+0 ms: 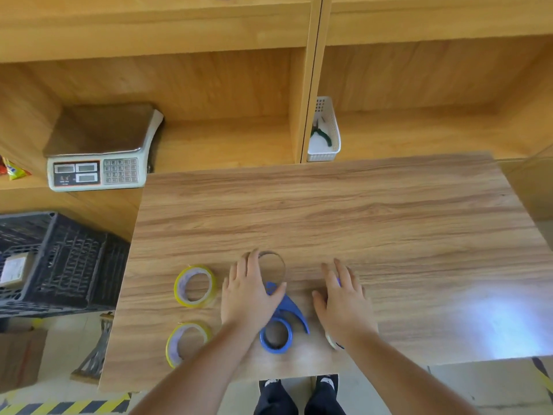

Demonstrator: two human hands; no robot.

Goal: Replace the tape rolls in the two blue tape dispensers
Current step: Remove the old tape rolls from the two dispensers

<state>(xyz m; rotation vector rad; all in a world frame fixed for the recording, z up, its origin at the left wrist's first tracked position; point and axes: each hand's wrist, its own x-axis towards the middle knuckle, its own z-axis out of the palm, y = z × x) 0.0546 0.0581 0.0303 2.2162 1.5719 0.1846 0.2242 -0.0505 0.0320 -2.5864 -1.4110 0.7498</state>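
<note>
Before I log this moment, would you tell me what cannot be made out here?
Head view only:
- Second blue dispenser: nearly all hidden under the right hand.
- First blue dispenser: upper part covered by the left hand.
- Scale display: too small to read.
- White basket contents: blurred.

From my feed I see two bare forearms with no sleeves, watch or rings on the left hand (250,298) or the right hand (344,304). Lower down, dark trousers (275,398) end at dark shoes (327,381) with white patches on top
</note>
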